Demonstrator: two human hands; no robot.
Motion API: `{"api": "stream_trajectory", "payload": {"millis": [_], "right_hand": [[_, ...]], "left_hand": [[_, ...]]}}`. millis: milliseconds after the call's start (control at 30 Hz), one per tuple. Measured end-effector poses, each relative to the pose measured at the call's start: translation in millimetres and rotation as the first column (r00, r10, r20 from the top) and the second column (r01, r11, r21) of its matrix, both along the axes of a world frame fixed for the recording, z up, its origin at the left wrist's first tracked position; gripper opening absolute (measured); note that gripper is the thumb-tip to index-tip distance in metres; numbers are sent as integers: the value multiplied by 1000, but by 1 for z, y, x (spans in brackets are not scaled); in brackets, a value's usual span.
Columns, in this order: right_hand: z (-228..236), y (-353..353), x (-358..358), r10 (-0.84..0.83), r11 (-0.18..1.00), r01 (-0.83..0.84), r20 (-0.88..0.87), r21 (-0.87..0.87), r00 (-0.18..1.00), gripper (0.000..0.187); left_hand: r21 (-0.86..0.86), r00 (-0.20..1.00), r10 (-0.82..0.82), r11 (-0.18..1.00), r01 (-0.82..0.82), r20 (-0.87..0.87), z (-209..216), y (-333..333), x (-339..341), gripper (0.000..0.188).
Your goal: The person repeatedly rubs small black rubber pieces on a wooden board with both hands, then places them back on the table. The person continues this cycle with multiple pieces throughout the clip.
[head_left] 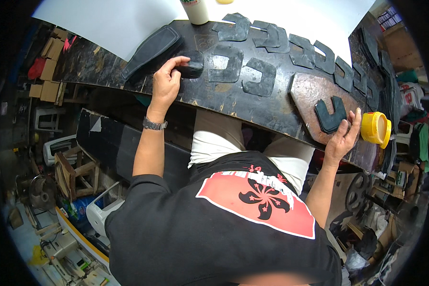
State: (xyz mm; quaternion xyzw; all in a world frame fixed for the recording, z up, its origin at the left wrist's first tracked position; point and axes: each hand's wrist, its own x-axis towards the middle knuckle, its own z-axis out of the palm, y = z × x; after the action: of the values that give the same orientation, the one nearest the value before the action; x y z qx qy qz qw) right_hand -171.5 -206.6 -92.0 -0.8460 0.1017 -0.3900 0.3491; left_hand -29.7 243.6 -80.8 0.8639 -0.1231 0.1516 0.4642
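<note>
My left hand (166, 86) reaches onto the dark table, its thumb and index finger closed round the left end of a small glossy black block (192, 66). Part of that block's end is hidden by the fingers. At the right, my right hand (341, 140) rests at the near edge of a reddish stone slab (306, 97), fingers stretched out. Its thumb touches or nearly touches a small stack of black U-shaped pieces (326, 119) lying on the slab. More flat U-shaped pieces (260, 78) are spread in rows across the table.
A long black padded piece (152, 51) lies beyond my left hand. A white cup (195, 12) stands at the far edge. Right of the slab sits a yellow tub (376, 128). White sheeting (114, 24) covers the back. A wooden stool (73, 174) stands at lower left.
</note>
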Motion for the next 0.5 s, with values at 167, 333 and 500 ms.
{"api": "stream_trajectory", "payload": {"millis": [167,333,500], "right_hand": [[-2,-3,1,67,997,-70,52,40,996,54],[-1,-1,0,-16,999,15,-13,-32,1000,53],[-2,-1,0,10,1000,-10,2,-6,1000,57]], "left_hand": [[28,991,101,994,-104,92,-3,-1,-11,50],[258,947,167,936,-240,276,1,0,-4,52],[323,977,140,928,-187,163,-3,4,-4,47]]}}
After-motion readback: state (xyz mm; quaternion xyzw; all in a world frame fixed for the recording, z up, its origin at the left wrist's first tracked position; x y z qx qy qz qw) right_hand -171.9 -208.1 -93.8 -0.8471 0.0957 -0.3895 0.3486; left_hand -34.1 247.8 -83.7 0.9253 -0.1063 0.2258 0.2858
